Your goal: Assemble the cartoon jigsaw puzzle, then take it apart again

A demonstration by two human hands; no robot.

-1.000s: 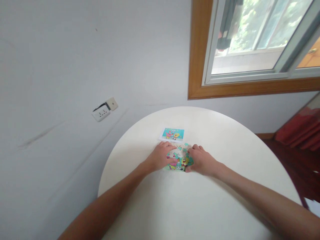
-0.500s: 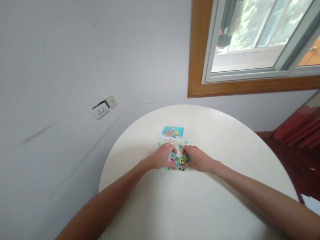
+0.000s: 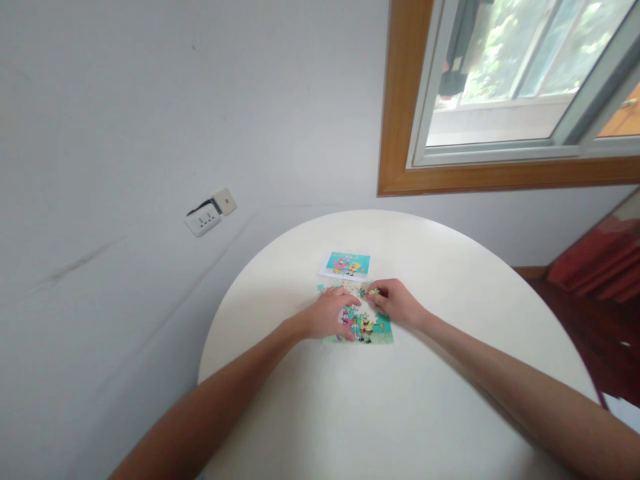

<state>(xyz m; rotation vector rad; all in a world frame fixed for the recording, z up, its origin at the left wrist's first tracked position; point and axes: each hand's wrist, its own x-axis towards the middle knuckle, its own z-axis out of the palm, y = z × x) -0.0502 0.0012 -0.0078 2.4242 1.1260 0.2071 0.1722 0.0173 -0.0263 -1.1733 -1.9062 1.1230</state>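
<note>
A partly assembled jigsaw puzzle lies flat on the round white table, showing a yellow square cartoon figure and a pink one on teal and green. My left hand rests over its left side, thumb and fingers curved and apart, covering part of the picture. At the puzzle's upper right, my right hand pinches a small jigsaw piece between thumb and fingertips. Several loose pieces lie along the top, between the hands. Just beyond them is a reference picture card with the same figures.
The round white table stands against a pale wall with a socket at the left. A wood-framed window is at the upper right. A red curtain hangs over dark floor on the right.
My right hand has moved up and off the puzzle's right side, uncovering the yellow figure and the teal edge, and now pinches a piece at the top. My left hand stays nearly still.
</note>
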